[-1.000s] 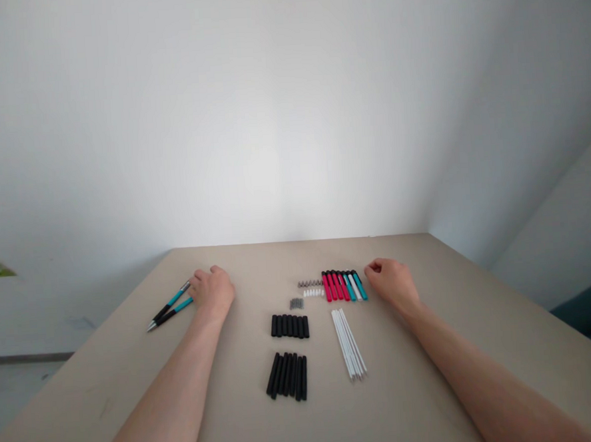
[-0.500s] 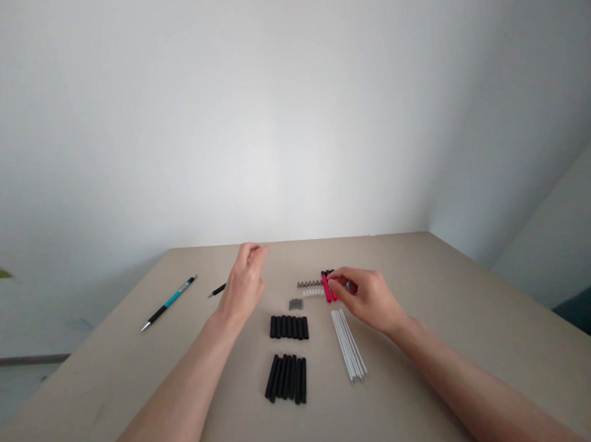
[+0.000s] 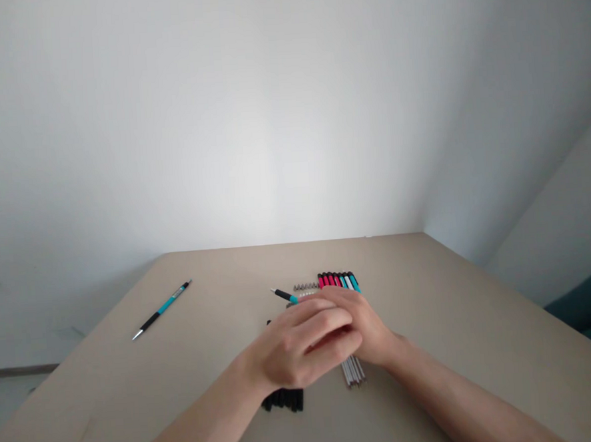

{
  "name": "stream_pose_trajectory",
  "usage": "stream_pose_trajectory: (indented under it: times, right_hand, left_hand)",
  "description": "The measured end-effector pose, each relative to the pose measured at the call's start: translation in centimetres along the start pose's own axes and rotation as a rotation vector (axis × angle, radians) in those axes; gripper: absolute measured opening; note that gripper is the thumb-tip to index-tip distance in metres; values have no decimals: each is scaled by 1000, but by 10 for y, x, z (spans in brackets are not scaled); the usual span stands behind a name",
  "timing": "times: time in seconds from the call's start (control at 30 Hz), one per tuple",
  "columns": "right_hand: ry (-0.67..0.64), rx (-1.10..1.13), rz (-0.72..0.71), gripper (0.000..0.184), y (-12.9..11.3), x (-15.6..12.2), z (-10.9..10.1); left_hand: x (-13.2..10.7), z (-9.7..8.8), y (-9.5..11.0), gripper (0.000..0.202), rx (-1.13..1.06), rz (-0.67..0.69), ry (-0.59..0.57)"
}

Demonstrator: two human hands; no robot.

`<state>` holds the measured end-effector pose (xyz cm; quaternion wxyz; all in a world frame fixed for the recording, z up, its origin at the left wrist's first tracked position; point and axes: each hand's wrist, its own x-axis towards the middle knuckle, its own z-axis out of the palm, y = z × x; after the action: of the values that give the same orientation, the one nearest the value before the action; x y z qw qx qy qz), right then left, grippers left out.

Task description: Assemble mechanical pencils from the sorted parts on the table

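Note:
My left hand (image 3: 308,343) and my right hand (image 3: 358,314) are together above the middle of the table, the left partly in front of the right. Out of their left side sticks a pen (image 3: 286,295) with a silver tip, a black grip and a bit of blue barrel; the rest is hidden by the hands. Both hands have curled fingers and appear closed on this pen, though the exact grip is covered. Just beyond them lies a row of pink, blue and white pen barrels (image 3: 339,277) with black ends.
Small springs (image 3: 305,287) lie left of the barrels. Thin pale refills (image 3: 354,375) and black grip tubes (image 3: 284,400) show partly from under the hands. A whole blue and black pen (image 3: 161,310) rests at the left of the table (image 3: 136,404).
My left hand has moved right and towards me, and my right hand has left the barrels to meet it. The pen tip has shifted right with them, and the barrel row is now uncovered.

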<state>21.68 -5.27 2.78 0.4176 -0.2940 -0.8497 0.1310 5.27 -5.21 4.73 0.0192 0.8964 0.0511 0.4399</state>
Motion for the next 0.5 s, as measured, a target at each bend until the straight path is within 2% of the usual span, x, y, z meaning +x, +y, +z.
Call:
stream_pose_trajectory:
  times: [0.03, 0.07, 0.1, 0.13, 0.2, 0.27, 0.37, 0.5]
  right_hand:
    - [39, 2, 42, 20, 1, 0, 0]
    - [83, 11, 106, 19, 3, 0, 1]
    - [121, 36, 184, 19, 5, -1, 1]
    - [153, 85, 267, 19, 7, -1, 1]
    - [212, 246, 412, 22, 12, -1, 1]
    - [282, 441, 507, 25, 17, 0, 1]
    - [348, 617, 568, 26, 24, 1, 0]
    - [363, 643, 580, 31, 33, 1, -3]
  left_hand:
    - [-4, -2, -7, 27, 116, 36, 49]
    - [-9, -5, -16, 37, 211, 0, 64]
    - [-15, -9, -25, 48, 282, -84, 67]
    - [-21, -13, -34, 50, 332, -166, 35]
    - [-32, -21, -51, 32, 406, -253, 0]
    - [-40, -25, -62, 12, 448, -271, 6]
    - [-46, -25, -67, 11, 483, -289, 54]
    - [-46, -24, -64, 9, 521, -320, 116]
